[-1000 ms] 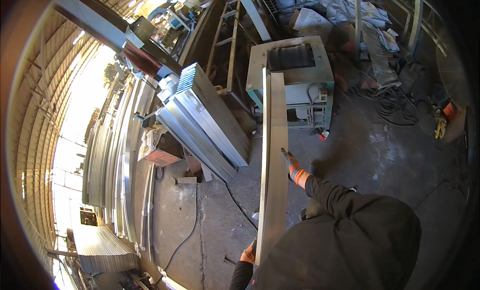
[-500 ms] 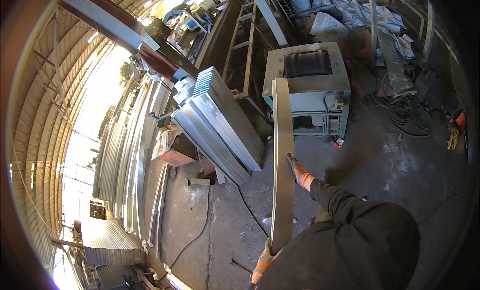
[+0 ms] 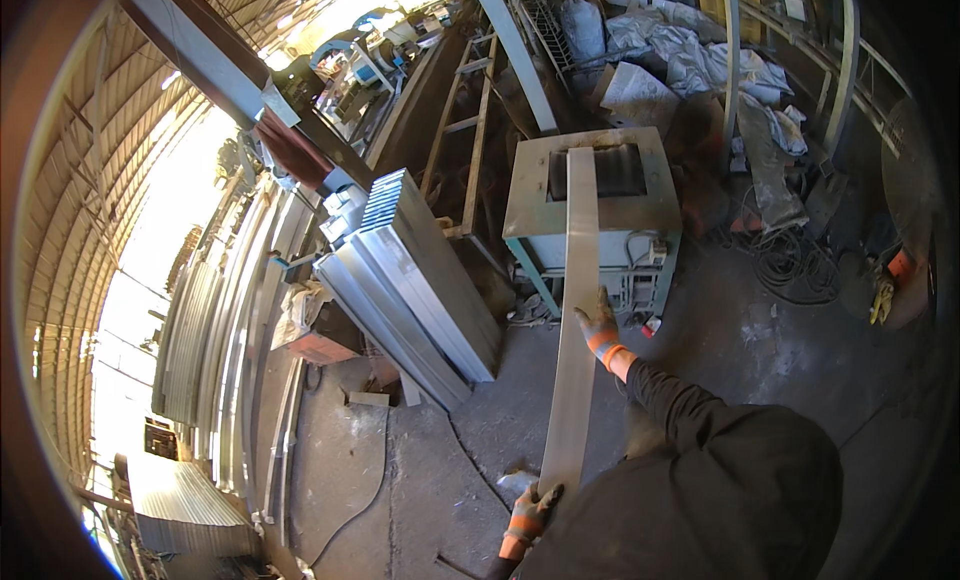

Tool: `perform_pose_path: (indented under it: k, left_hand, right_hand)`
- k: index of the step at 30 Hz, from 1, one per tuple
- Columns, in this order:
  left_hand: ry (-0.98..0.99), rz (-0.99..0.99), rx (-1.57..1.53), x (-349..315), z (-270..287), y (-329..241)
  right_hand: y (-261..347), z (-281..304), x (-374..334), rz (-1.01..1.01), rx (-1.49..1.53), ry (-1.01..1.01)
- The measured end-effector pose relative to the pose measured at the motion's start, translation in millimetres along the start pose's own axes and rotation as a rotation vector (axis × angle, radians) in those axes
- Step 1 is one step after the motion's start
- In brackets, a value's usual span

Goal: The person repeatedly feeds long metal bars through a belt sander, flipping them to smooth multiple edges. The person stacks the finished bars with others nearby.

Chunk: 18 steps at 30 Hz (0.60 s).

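Gripping long metal strip: left hand, right hand; concrete floor, green machine.

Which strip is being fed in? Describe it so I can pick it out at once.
Find the boxy grey-green machine mid-floor. A long flat metal strip runs from its top back to the person, right hand at its edge, left hand at the near end. Unlike the stacked ribbed panels, it lies alone.

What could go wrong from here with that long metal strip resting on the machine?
1. The long metal strip is held only at its near end by the left hand and mid-length by the right hand; its far end rests on the green machine and might slide off.
2. Its thin edges could cut through the gloves.
3. Coiled cables on the floor are a possible trip hazard.
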<state>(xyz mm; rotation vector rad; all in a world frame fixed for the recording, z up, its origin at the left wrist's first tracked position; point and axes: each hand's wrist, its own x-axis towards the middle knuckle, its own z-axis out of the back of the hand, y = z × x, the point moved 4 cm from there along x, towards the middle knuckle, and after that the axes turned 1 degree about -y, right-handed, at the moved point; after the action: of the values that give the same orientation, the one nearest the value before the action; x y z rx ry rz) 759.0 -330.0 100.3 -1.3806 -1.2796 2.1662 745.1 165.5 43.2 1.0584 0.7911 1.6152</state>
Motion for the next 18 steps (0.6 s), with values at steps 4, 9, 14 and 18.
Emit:
perform_pose_path:
  k: [4, 9, 14, 18]
  left_hand:
    - [0.093, 0.005, 0.025, 124.6, -40.6, -71.4]
    - [0.153, -0.073, 0.089, 329.2, -130.6, -190.7]
    - [0.173, -0.081, 0.074, 498.2, -205.6, -282.9]
    - [0.135, -0.014, 0.132, 553.3, -217.4, -314.0]
  right_hand:
    - [9.2, -16.6, 137.6, 0.316, -0.681, 0.32]
    - [-30.1, -87.5, 350.9, 0.316, -0.899, 0.278]
    - [-95.5, -142.2, 531.9, 0.208, -0.882, 0.281]
    - [-152.4, -147.7, 558.5, -0.203, 0.082, 0.703]
